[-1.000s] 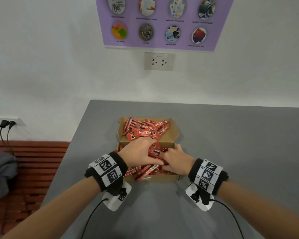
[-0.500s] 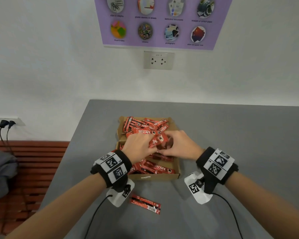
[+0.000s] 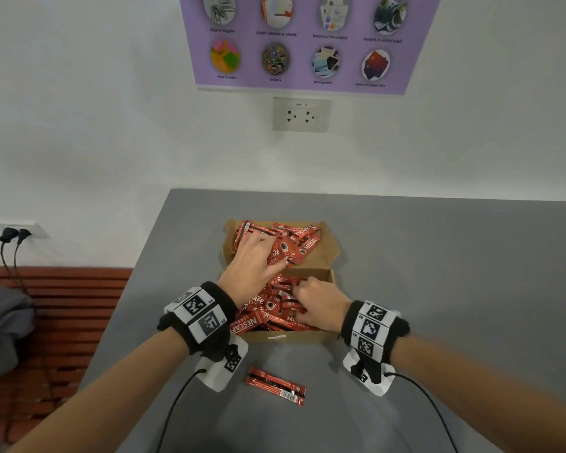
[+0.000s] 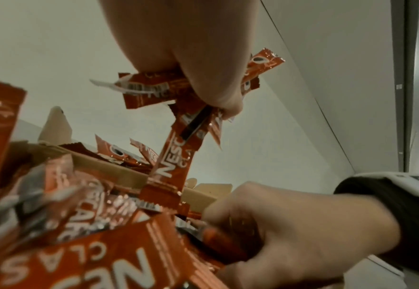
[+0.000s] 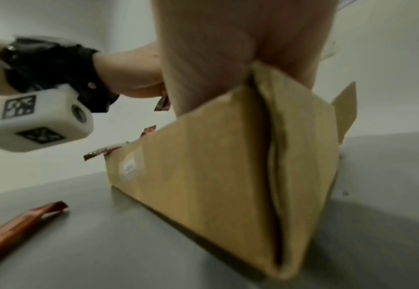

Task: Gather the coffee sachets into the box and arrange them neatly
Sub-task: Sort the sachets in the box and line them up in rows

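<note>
Grey matte tabletop. Purple wall poster above white double socket. Left: red slatted bench, crumpled grey cloth, two black plugs.

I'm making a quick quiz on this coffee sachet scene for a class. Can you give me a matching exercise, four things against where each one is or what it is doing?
Things:
1. left hand
2. right hand
3. stray sachet
4. wall socket

Places or states:
A. lying on the grey table, in front of the box
B. on the wall under the purple poster
C. holding a bunch of sachets over the far part of the box
D. among the sachets in the near part of the box

Pairs: 1-C, 2-D, 3-A, 4-B
</note>
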Available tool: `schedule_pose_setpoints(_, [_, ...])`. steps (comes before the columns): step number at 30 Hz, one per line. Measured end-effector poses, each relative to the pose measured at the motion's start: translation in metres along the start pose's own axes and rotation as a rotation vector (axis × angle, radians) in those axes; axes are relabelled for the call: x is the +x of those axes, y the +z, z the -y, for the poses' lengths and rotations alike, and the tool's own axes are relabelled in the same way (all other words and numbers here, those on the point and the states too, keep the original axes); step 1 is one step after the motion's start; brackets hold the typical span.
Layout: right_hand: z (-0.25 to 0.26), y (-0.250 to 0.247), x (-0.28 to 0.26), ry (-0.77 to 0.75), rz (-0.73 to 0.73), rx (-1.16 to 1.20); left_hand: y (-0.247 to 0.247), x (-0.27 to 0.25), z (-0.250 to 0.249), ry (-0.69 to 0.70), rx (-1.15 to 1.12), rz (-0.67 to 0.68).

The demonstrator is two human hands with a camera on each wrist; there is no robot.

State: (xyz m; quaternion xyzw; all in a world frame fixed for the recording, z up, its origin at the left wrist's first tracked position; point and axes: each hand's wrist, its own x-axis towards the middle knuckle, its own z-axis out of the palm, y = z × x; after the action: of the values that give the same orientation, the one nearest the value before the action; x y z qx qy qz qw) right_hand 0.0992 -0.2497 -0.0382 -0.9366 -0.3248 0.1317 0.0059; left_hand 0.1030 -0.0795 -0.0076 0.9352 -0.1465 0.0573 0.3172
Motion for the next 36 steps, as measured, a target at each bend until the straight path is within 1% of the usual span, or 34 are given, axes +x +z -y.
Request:
schedule_pose_setpoints(2, [0.001,-0.004,-0.003,0.021,-0.014,-0.025,-0.001,0.001,-0.003,0.003,-0.06,-0.018])
schedule_pose_setpoints(6, [0.0,-0.027,-0.021,0.036,-0.232,0.118,-0.004,0.002,-0.004,-0.009,-0.129,-0.182])
schedule_pose_setpoints(8, [0.003,-0.034,-0.031,0.011,-0.28,0.214,-0.005,0.004,0.001,-0.026,-0.121,-0.178])
schedule_pose_setpoints(9, [0.008,-0.036,-0.036,-0.017,-0.253,0.27,-0.006,0.005,0.003,-0.029,-0.119,-0.155])
schedule_pose_setpoints(11, [0.021,-0.031,-0.045,-0.115,-0.1,0.33,-0.007,0.006,0.002,-0.012,-0.115,-0.095])
schedule_pose_setpoints(13, [0.038,-0.02,-0.051,-0.212,0.058,0.306,-0.008,0.005,-0.003,0.0,-0.087,-0.073])
schedule_pose_setpoints(15, [0.054,-0.007,-0.053,-0.265,0.14,0.206,-0.007,0.004,-0.006,-0.008,-0.077,-0.086])
schedule_pose_setpoints(17, [0.064,0.005,-0.05,-0.273,0.191,0.073,-0.006,0.003,-0.006,-0.02,-0.095,-0.108])
schedule_pose_setpoints(18, [0.066,0.011,-0.049,-0.269,0.208,0.046,-0.005,0.003,-0.005,-0.019,-0.105,-0.112])
schedule_pose_setpoints(21, [0.068,0.02,-0.048,-0.296,0.243,0.098,-0.006,0.001,-0.003,-0.027,-0.083,-0.091])
schedule_pose_setpoints(24, [0.065,0.016,-0.053,-0.318,0.241,0.181,-0.007,0.001,0.004,-0.034,-0.033,-0.031])
schedule_pose_setpoints(25, [0.063,0.011,-0.056,-0.309,0.216,0.236,-0.007,0.001,0.006,-0.045,-0.033,-0.011])
schedule_pose_setpoints(26, [0.06,0.004,-0.059,-0.291,0.159,0.297,-0.008,0.001,0.009,-0.054,-0.039,-0.006])
schedule_pose_setpoints(28, [0.048,-0.01,-0.056,-0.217,-0.006,0.415,-0.01,0.002,0.011,-0.071,-0.064,-0.023])
schedule_pose_setpoints(30, [0.024,-0.017,-0.042,-0.108,-0.139,0.469,-0.011,0.003,0.01,-0.077,-0.083,-0.048])
schedule_pose_setpoints(31, [0.011,-0.02,-0.032,-0.047,-0.174,0.434,-0.011,0.003,0.008,-0.077,-0.092,-0.054])
schedule_pose_setpoints(33, [-0.01,-0.017,-0.012,0.043,-0.183,0.288,-0.01,0.004,0.003,-0.07,-0.119,-0.065])
schedule_pose_setpoints(36, [-0.016,-0.013,0.003,0.093,-0.14,0.133,-0.007,0.006,-0.003,-0.046,-0.136,-0.075])
